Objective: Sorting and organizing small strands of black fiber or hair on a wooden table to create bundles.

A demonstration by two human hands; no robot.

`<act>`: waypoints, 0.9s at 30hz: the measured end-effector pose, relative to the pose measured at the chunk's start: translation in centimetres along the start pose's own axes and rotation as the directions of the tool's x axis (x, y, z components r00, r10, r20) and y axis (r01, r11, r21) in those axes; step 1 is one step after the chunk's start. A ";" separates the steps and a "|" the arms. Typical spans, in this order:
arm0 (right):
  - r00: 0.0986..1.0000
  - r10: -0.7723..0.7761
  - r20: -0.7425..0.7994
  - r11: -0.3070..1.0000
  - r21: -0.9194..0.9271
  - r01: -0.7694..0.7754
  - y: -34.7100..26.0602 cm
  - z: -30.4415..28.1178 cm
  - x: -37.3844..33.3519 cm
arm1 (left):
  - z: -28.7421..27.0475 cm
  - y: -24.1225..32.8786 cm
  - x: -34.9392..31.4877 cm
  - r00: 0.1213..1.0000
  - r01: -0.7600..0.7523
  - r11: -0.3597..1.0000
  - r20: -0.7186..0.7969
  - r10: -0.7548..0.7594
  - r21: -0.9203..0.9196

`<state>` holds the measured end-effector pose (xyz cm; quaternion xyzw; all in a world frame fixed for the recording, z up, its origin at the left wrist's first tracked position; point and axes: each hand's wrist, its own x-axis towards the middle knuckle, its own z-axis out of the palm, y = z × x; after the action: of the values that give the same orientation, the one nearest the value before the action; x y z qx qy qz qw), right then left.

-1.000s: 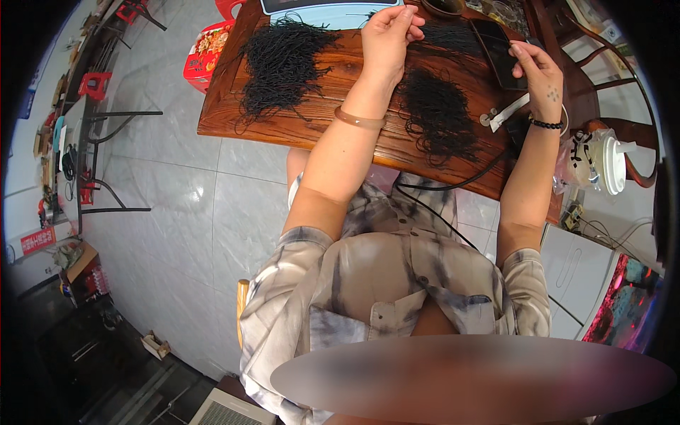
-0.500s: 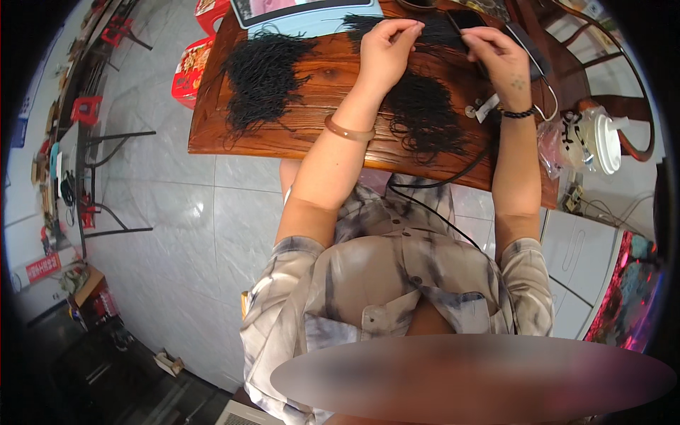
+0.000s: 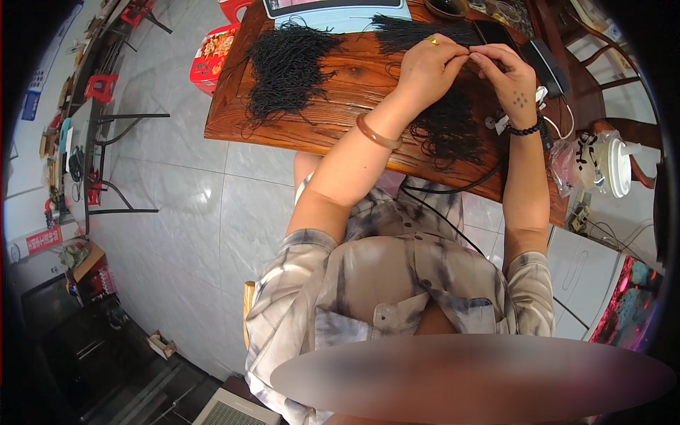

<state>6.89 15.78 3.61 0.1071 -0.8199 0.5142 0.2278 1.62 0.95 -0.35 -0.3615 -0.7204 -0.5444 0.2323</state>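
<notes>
My left hand (image 3: 432,71) and my right hand (image 3: 508,76) meet over the far right part of the wooden table, each with thumb and forefinger pinched and the tips touching or almost so. Whatever lies between the fingertips is too small to make out. Beneath and nearer than the hands lies a bundle of thin black cords (image 3: 451,138), partly hidden by my left hand. Straighter black strands (image 3: 400,34) stretch out just beyond my left hand. A larger heap of black cords (image 3: 287,74) spreads on the table's left side.
The brown table (image 3: 354,99) carries a light blue tray-like object (image 3: 350,25) and a dark bowl (image 3: 446,7) at the back. Right of my hands are a black box-like device (image 3: 545,67) with a white cable and a lidded cup (image 3: 616,170) in a plastic bag. A black cable (image 3: 460,185) crosses the near edge.
My hands have come together; half a second ago they were apart above the strands, and now their fingertips meet. The whole view has shifted slightly, with the table lying farther right.
</notes>
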 end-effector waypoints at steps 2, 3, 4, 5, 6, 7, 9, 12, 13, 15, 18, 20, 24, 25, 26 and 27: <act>1.000 0.004 0.004 1.000 0.001 -0.004 0.0 0.1 0.0 | 0.0 -0.1 -0.1 1.000 -0.011 1.000 0.013 0.011 0.014; 1.000 0.017 0.005 1.000 -0.009 -0.017 -0.1 0.1 0.0 | 0.0 -0.2 -0.1 1.000 -0.011 1.000 0.010 0.010 0.016; 1.000 0.030 0.006 0.999 -0.018 -0.030 -0.1 0.1 0.0 | 0.0 -0.2 -0.1 1.000 -0.011 1.000 0.014 0.011 0.021; 1.000 0.029 0.007 0.999 -0.019 -0.029 -0.2 0.2 0.0 | 0.0 -0.1 -0.1 1.000 -0.012 1.000 0.018 0.012 0.025; 1.000 0.027 0.007 1.000 -0.005 -0.027 -0.2 0.2 0.0 | 0.0 -0.1 -0.1 1.000 -0.013 1.000 0.017 0.012 0.025; 1.000 0.025 0.007 1.000 0.008 -0.025 -0.2 0.2 0.0 | 0.0 -0.1 -0.1 1.000 -0.015 1.000 0.019 0.015 0.020; 1.000 0.028 0.005 1.000 0.006 -0.028 -0.1 0.3 0.0 | 0.0 -0.1 -0.1 1.000 -0.018 1.000 0.021 0.017 0.018; 1.000 0.023 0.001 1.000 0.007 -0.023 -0.2 0.3 0.0 | 0.0 -0.4 0.0 0.999 -0.044 0.998 0.011 0.044 0.037; 1.000 0.015 0.000 1.000 0.011 -0.015 -0.3 0.3 0.0 | 0.1 -0.5 0.1 0.998 -0.068 0.997 0.000 0.068 0.045; 1.000 0.012 0.004 1.000 0.014 -0.012 -0.3 0.3 0.0 | 0.0 -0.4 0.1 0.996 -0.091 0.995 -0.010 0.091 0.052; 1.000 0.027 0.006 0.998 0.059 -0.028 -0.4 0.3 -0.1 | -0.2 -0.4 0.1 0.997 -0.075 0.994 0.003 0.075 0.083; 0.999 0.046 0.006 0.994 0.100 -0.046 -0.5 0.2 -0.1 | -0.1 -0.6 0.3 0.995 -0.098 0.995 0.005 0.098 -0.014; 0.998 0.059 0.026 0.985 0.161 -0.063 -0.8 0.1 -0.1 | 0.0 -0.4 0.1 0.997 0.005 0.997 0.073 0.001 -0.079; 0.998 0.060 0.025 0.984 0.165 -0.063 -0.9 0.1 0.0 | 0.0 -0.3 0.1 0.973 0.206 0.942 0.155 -0.169 -0.264; 0.998 0.061 0.024 0.984 0.165 -0.064 -0.9 0.0 -0.1 | -0.1 -0.1 0.1 0.912 0.401 0.815 0.268 -0.311 -0.419; 0.998 0.063 0.026 0.982 0.177 -0.067 -0.9 0.0 -0.1 | -0.2 0.1 0.1 0.912 0.401 0.815 0.268 -0.311 -0.419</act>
<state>7.37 15.40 4.27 0.1054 -0.7760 0.5914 0.1923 1.60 0.87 -0.13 -0.3143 -0.6421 -0.6983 -0.0364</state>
